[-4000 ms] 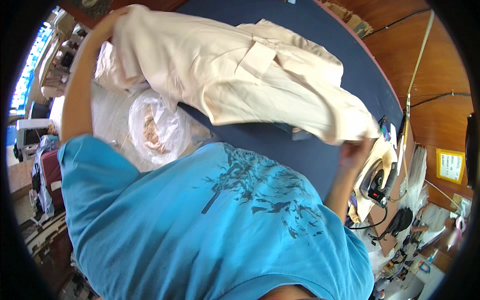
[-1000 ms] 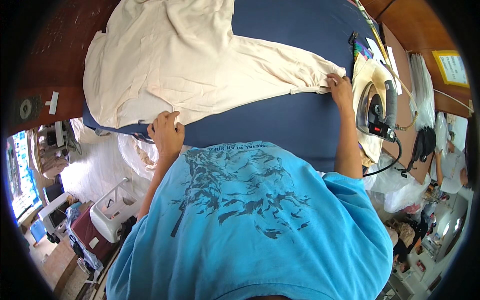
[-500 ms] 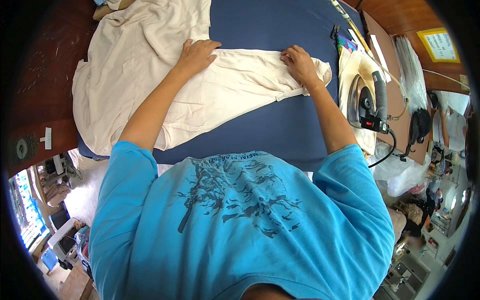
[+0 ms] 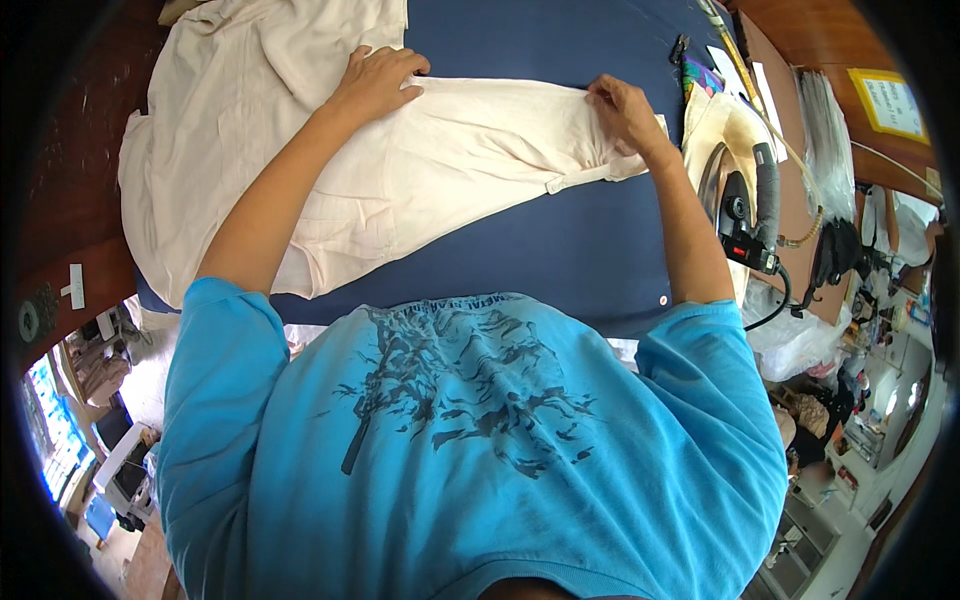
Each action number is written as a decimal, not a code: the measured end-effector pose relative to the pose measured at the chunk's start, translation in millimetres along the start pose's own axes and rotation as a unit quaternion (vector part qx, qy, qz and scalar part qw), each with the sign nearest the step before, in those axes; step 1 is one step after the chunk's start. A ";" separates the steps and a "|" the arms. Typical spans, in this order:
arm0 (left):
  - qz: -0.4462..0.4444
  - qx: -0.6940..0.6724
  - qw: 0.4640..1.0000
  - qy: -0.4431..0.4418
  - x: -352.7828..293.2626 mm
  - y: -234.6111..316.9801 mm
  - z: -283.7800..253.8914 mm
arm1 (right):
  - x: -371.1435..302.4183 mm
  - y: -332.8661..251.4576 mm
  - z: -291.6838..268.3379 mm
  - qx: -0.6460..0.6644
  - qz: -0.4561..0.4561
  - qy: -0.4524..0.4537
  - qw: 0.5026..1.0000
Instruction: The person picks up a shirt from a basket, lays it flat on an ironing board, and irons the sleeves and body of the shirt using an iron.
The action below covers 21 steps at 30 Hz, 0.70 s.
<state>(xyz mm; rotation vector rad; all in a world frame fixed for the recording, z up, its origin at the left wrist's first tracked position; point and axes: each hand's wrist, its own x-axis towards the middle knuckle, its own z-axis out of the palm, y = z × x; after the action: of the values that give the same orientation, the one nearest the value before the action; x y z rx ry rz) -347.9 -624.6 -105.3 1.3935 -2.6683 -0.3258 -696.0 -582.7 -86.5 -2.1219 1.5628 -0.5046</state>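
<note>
Cream shirt (image 4: 215,160) lies on dark blue padded surface (image 4: 530,250), body at left, one sleeve (image 4: 490,130) stretched out toward the right. Step in hand looks like laying that sleeve flat and squaring its upper edge. Left hand (image 4: 376,84) rests palm down where sleeve meets body; its grip is loosely spread, thumb apart from fingers. Right hand (image 4: 626,112) is at the far end of the sleeve, near the cuff (image 4: 632,167), fingers curled over the upper edge; cannot tell whether that grip pinches cloth or only presses. Upper edge runs fairly straight between the hands; creases bunch near the cuff. Next move seems to call for light tension along that edge and flattening the bunched part. Iron (image 4: 737,208) sits just beside the cuff end, on a pale cloth (image 4: 728,122), untouched.
</note>
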 end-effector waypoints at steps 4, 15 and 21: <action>0.004 0.005 1.000 -0.021 6.5 -0.1 -4.7 | 28.2 15.2 -2.1 -0.058 -0.016 -0.012 0.998; -0.018 0.080 0.991 0.101 30.4 9.9 11.7 | 69.3 14.9 21.2 -0.278 -0.109 0.109 0.948; 0.043 -0.094 0.988 0.117 0.0 73.5 52.0 | 3.9 -66.2 29.8 -0.088 -0.297 -0.212 0.927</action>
<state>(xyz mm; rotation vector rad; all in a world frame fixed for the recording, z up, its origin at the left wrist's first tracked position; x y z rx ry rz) -416.8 -576.7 -138.1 1.1795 -2.4289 -0.3700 -626.4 -565.4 -74.2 -2.6185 0.7360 -0.0676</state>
